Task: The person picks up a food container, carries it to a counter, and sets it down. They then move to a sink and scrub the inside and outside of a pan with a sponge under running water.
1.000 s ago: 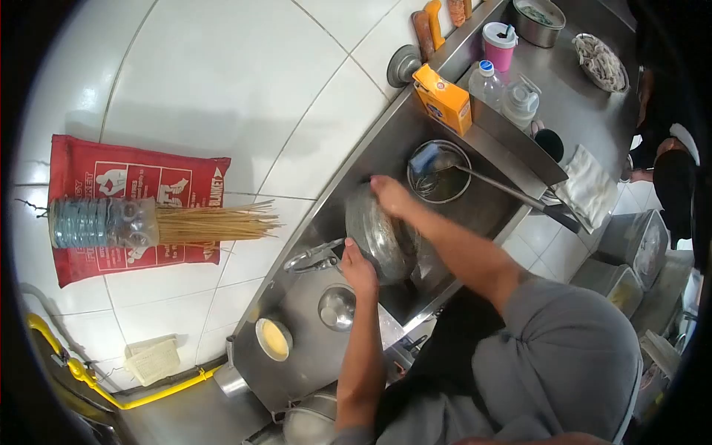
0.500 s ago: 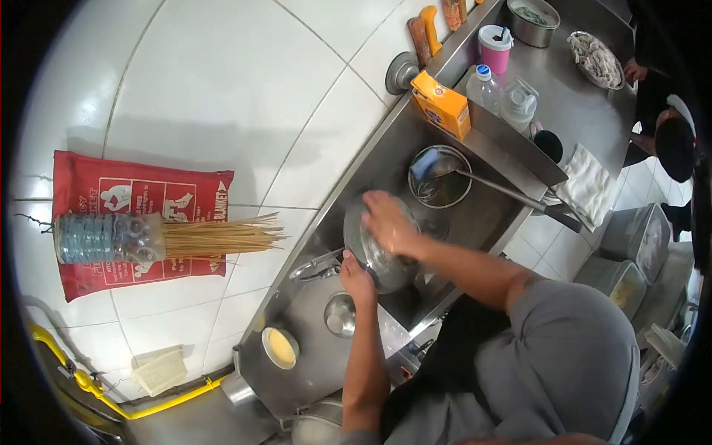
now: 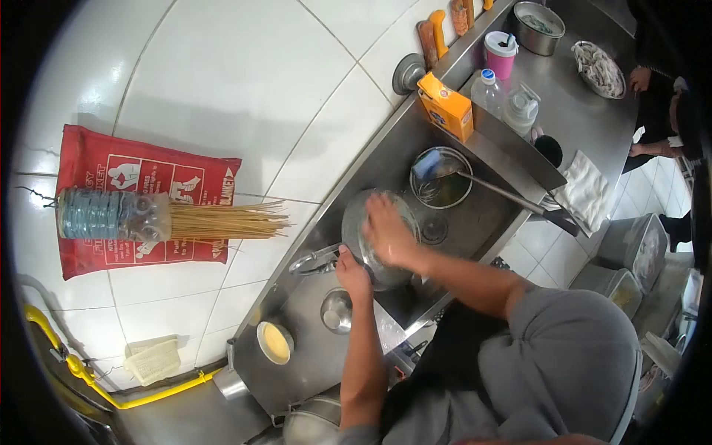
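A round metal bowl [image 3: 356, 219] is tilted over the steel sink [image 3: 486, 230], close to the faucet [image 3: 315, 261]. My left hand [image 3: 353, 274] grips the bowl's near rim, thumb on top. My right hand [image 3: 389, 230] lies flat against the bowl's surface with its fingers stretched out; nothing shows in it, though its underside is hidden. Farther along the sink stands a pot [image 3: 466, 199] holding a blue-headed utensil [image 3: 427, 165] and a long-handled ladle [image 3: 504, 196]. A small metal bowl [image 3: 337, 311] sits on the counter beside my left forearm.
A bowl of yellow liquid [image 3: 275, 343] rests on the left counter. An orange box [image 3: 446, 107], plastic bottles [image 3: 486, 93] and a white cloth [image 3: 584, 190] lie beyond the sink. Skewers in a bottle [image 3: 148, 215] hang on the wall. Another person's hand [image 3: 640, 78] is at far right.
The view has shifted slightly. My right hand has slid a little over the bowl, while my left keeps its hold. The other person at the right has moved.
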Demonstrator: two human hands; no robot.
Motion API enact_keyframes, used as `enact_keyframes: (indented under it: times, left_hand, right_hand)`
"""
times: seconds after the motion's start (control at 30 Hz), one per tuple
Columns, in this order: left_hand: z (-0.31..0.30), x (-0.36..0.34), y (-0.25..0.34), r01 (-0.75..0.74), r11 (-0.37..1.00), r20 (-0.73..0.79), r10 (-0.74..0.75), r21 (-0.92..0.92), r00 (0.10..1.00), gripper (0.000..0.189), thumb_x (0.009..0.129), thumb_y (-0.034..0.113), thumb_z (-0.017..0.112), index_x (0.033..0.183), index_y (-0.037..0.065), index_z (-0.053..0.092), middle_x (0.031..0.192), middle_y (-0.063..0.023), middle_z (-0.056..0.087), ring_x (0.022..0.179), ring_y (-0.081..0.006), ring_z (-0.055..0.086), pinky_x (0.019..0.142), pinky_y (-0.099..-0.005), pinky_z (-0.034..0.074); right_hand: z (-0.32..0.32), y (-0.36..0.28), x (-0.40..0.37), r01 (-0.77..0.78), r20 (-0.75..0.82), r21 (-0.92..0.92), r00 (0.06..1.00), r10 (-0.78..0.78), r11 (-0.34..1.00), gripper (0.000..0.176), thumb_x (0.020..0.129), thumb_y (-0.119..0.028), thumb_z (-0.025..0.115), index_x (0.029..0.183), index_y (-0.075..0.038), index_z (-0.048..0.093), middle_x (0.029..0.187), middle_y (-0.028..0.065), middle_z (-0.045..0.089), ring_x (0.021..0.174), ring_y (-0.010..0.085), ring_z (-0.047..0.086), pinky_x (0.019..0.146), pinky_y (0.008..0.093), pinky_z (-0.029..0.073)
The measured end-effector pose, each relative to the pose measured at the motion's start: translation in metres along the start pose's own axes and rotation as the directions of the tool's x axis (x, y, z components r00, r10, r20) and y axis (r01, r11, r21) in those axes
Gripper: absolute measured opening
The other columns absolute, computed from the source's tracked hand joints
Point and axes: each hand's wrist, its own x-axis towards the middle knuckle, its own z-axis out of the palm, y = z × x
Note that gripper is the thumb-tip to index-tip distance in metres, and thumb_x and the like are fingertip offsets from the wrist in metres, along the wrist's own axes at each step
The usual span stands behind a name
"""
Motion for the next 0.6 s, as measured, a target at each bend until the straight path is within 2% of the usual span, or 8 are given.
enact_keyframes:
  times: [0.1, 0.13, 0.23, 0.27, 0.37, 0.47, 0.53, 0.6]
  left_hand:
    - [-0.007, -0.007, 0.008, 0.028, 0.999, 0.024, -0.027, -0.038, 0.999, 0.048, 0.103, 0.037, 0.046, 0.083, -0.003, 0.063, 0.075, -0.0009, 0.060, 0.069, -0.0108, 0.049, 0.065, -0.0269, 0.041]
    - [-0.005, -0.006, 0.003, 0.031, 0.997, 0.038, -0.028, -0.074, 0.999, 0.048, 0.103, 0.037, 0.046, 0.083, -0.003, 0.063, 0.075, -0.0007, 0.060, 0.068, -0.0107, 0.048, 0.065, -0.0270, 0.041]
    - [-0.012, -0.001, -0.019, 0.013, 0.996, 0.072, -0.007, -0.084, 0.997, 0.048, 0.103, 0.037, 0.046, 0.083, -0.002, 0.063, 0.076, -0.0002, 0.059, 0.069, -0.0102, 0.048, 0.065, -0.0268, 0.041]
    - [-0.012, 0.003, -0.026, 0.007, 0.996, 0.066, -0.001, -0.092, 0.998, 0.048, 0.103, 0.038, 0.046, 0.083, -0.002, 0.062, 0.076, -0.0002, 0.059, 0.069, -0.0101, 0.048, 0.065, -0.0266, 0.041]
    - [-0.005, -0.005, -0.005, 0.024, 0.992, 0.030, -0.020, -0.125, 0.999, 0.048, 0.103, 0.039, 0.047, 0.083, -0.002, 0.062, 0.079, -0.0007, 0.060, 0.071, -0.0103, 0.049, 0.067, -0.0259, 0.041]
    - [-0.011, -0.001, -0.014, 0.041, 0.998, 0.049, -0.039, -0.055, 0.998, 0.049, 0.103, 0.040, 0.046, 0.088, -0.004, 0.063, 0.084, -0.0035, 0.063, 0.075, -0.0121, 0.051, 0.071, -0.0270, 0.043]
    - [-0.006, -0.003, -0.011, 0.020, 0.999, 0.048, -0.017, -0.051, 0.999, 0.051, 0.103, 0.040, 0.046, 0.090, -0.005, 0.064, 0.086, -0.0050, 0.064, 0.077, -0.0133, 0.052, 0.073, -0.0279, 0.043]
    - [-0.006, -0.006, -0.012, -0.002, 0.999, 0.054, 0.004, -0.043, 0.999, 0.052, 0.103, 0.041, 0.045, 0.090, -0.006, 0.064, 0.086, -0.0060, 0.064, 0.078, -0.0142, 0.053, 0.075, -0.0287, 0.044]
  right_hand:
    - [-0.013, 0.004, 0.002, 0.129, -0.008, 0.078, 0.992, -0.129, 0.989, 0.044, 0.097, -0.026, 0.046, 0.125, 0.008, 0.051, 0.129, 0.0267, 0.053, 0.125, 0.0432, 0.046, 0.107, 0.0499, 0.034]
    - [-0.002, 0.027, 0.028, -0.113, 0.190, 0.235, 0.979, 0.069, 0.965, 0.048, 0.097, -0.028, 0.045, 0.130, 0.007, 0.046, 0.135, 0.0272, 0.047, 0.130, 0.0444, 0.041, 0.110, 0.0514, 0.030]
    - [0.006, 0.046, 0.047, -0.344, 0.413, 0.288, 0.887, 0.208, 0.894, 0.051, 0.097, -0.029, 0.044, 0.135, 0.006, 0.043, 0.140, 0.0267, 0.043, 0.136, 0.0438, 0.035, 0.114, 0.0512, 0.026]
    - [0.008, 0.023, 0.018, -0.083, 0.185, 0.107, 0.981, 0.062, 0.991, 0.052, 0.098, -0.030, 0.044, 0.135, 0.005, 0.044, 0.141, 0.0265, 0.043, 0.135, 0.0432, 0.037, 0.114, 0.0504, 0.027]
    - [-0.025, -0.002, -0.004, 0.210, 0.198, 0.089, 0.954, -0.224, 0.974, 0.054, 0.098, -0.032, 0.043, 0.137, 0.005, 0.041, 0.143, 0.0259, 0.041, 0.136, 0.0430, 0.035, 0.114, 0.0503, 0.026]
    - [0.024, 0.069, 0.050, -0.377, 0.380, 0.326, 0.892, 0.245, 0.867, 0.051, 0.101, -0.036, 0.043, 0.129, 0.006, 0.053, 0.137, 0.0277, 0.048, 0.129, 0.0391, 0.045, 0.111, 0.0455, 0.031]
    - [0.025, 0.104, 0.076, -0.731, 0.719, 0.351, 0.611, 0.332, 0.585, 0.054, 0.101, -0.042, 0.043, 0.122, 0.005, 0.060, 0.132, 0.0235, 0.055, 0.125, 0.0320, 0.050, 0.106, 0.0412, 0.036]
    - [0.020, 0.119, 0.082, -0.794, 0.783, 0.309, 0.525, 0.334, 0.524, 0.056, 0.101, -0.044, 0.044, 0.124, 0.004, 0.059, 0.131, 0.0183, 0.057, 0.120, 0.0291, 0.052, 0.104, 0.0400, 0.037]
